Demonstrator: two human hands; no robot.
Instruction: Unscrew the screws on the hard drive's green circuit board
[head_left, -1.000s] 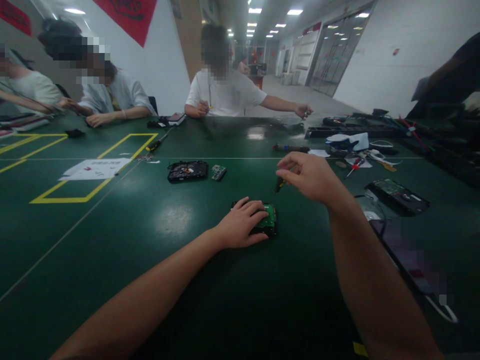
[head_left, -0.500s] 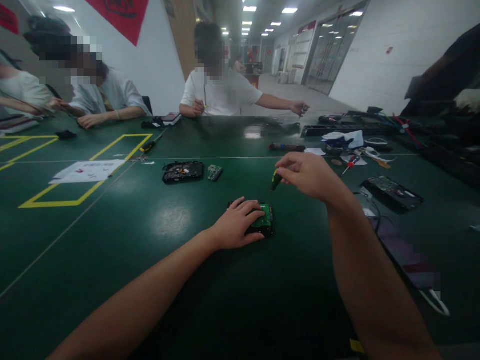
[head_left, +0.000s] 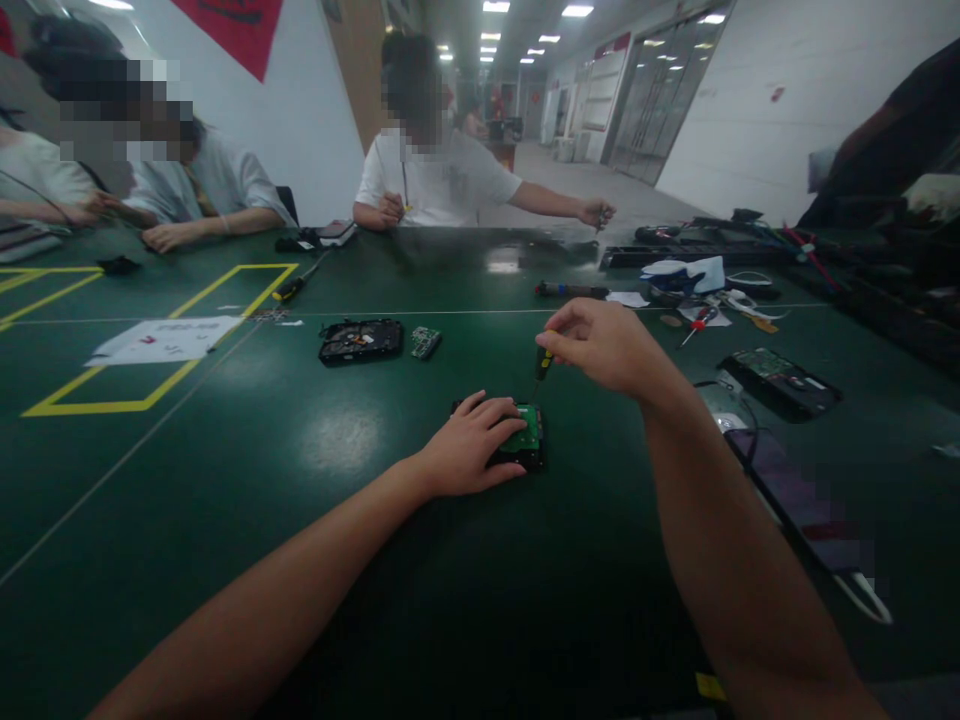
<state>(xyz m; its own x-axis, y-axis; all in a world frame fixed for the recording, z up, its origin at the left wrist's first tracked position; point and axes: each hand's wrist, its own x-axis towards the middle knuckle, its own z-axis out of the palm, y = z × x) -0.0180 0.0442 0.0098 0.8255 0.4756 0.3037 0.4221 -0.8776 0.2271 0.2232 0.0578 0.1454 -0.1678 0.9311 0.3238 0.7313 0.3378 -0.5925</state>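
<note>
A hard drive (head_left: 534, 455) with a green circuit board (head_left: 531, 428) facing up lies on the green table. My left hand (head_left: 472, 445) rests across it with fingers spread flat over the board and the thumb along the near edge, hiding the drive's left part. Above the drive's far right corner, my right hand (head_left: 592, 340) pinches the handle of a black and yellow screwdriver (head_left: 543, 362). Its thin shaft points down to the board's far edge; whether the tip sits in a screw cannot be made out.
Beyond lie an opened black drive casing (head_left: 361, 342) and a small loose circuit board (head_left: 426, 342). Another drive (head_left: 781, 382), a red screwdriver (head_left: 699, 325) and a purple pouch (head_left: 787, 490) are at right. Another screwdriver (head_left: 291, 286) and paper (head_left: 161, 340) lie left. Co-workers (head_left: 442, 180) sit opposite.
The screwdriver's handle now stands more upright, and my right hand's fingers have shifted slightly on it. My left hand stays in place on the drive. The whole view has shifted slightly.
</note>
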